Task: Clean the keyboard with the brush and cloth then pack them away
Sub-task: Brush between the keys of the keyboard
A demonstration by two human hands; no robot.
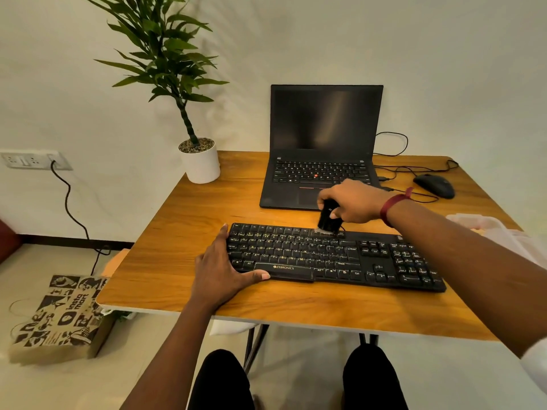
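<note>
Keyboard [334, 255] against left hand [219, 270]; right hand [355, 202] grips brush [328, 217], seemingly touching keys.

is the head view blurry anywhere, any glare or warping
Head view: the brush in the right hand is slightly blurred; a faint glare streak crosses the laptop screen; wide-angle distortion bends the table edges; lighting is warm, keyboard sharp.
</note>
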